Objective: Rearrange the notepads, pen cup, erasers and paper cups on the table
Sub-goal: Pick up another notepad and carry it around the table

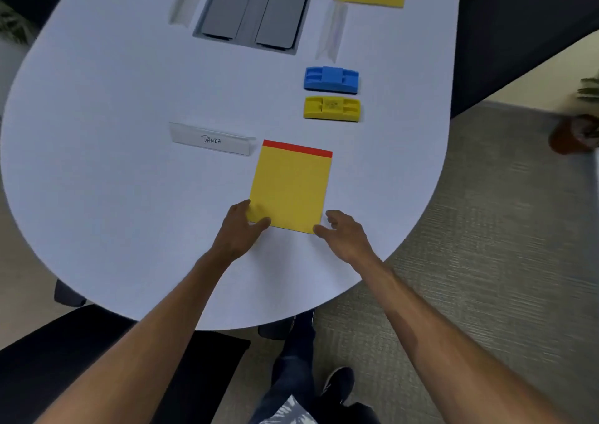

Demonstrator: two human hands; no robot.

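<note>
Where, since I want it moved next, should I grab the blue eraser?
Probably from above, pinching the blue eraser across its two short ends: it lies flat, and the yellow eraser crowds its near long side.

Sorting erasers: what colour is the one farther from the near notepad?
Blue: the eraser farther from the near notepad; head view shows it best.

Panda name card (210, 139), grey cable hatch (256, 5), potted plant (575, 132)
</note>
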